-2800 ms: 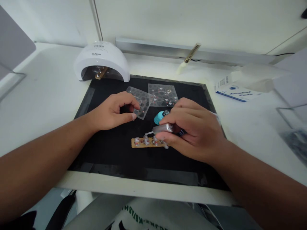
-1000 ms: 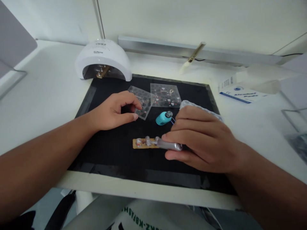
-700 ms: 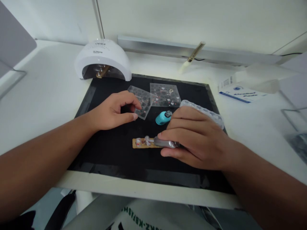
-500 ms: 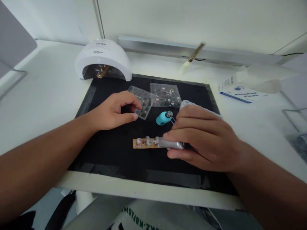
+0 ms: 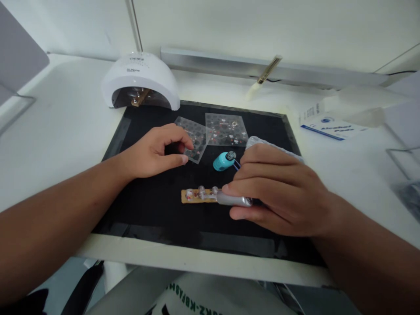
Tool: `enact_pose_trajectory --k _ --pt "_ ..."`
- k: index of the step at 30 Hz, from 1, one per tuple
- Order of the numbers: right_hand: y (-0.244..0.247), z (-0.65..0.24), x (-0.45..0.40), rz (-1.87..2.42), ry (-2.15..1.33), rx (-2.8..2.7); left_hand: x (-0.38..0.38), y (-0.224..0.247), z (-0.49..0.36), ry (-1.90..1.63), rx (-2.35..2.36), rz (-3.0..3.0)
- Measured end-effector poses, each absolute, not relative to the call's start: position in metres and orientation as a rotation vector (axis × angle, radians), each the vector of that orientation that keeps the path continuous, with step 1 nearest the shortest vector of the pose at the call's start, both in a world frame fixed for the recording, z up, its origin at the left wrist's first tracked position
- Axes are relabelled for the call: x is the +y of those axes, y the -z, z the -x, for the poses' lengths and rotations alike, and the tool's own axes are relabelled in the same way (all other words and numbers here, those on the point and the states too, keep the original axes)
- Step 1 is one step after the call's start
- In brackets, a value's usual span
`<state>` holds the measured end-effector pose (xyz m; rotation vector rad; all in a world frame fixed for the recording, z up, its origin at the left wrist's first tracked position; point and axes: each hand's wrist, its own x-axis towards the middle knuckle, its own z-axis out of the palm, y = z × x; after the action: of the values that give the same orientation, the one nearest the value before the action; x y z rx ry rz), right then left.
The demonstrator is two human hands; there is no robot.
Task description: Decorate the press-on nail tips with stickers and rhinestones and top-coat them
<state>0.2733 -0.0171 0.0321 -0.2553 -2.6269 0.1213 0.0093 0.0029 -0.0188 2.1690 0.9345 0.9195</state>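
Observation:
My right hand (image 5: 282,192) is closed round a silver-capped brush (image 5: 233,199), whose thin tip points left over a wooden strip (image 5: 197,196). Small clear nail pieces stand on the strip, which lies on the black mat (image 5: 157,214). My left hand (image 5: 164,151) rests on the mat with thumb and forefinger apart, holding nothing. Its fingertips are beside a clear sticker sheet (image 5: 197,151). A second sticker sheet (image 5: 226,130) lies behind. Between the hands a turquoise bottle (image 5: 223,162) lies tilted.
A white nail lamp (image 5: 141,78) stands at the back left with another wooden strip inside. An alcohol pads box (image 5: 331,127) is at the right. A gold-handled brush (image 5: 269,70) leans at the back, and crumpled plastic (image 5: 257,141) lies behind my right hand.
The silver-capped brush has shifted slightly, its tip now a little lower along the strip. My left hand has stayed in place.

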Motion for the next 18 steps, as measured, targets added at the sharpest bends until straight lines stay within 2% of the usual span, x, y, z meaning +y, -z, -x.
enact_pose_trajectory --k 18 --pt "-0.0312 -0.2746 -0.0131 0.245 -0.198 -2.692 0.0039 0.0208 -0.0096 -0.918 0.912 -2.166"
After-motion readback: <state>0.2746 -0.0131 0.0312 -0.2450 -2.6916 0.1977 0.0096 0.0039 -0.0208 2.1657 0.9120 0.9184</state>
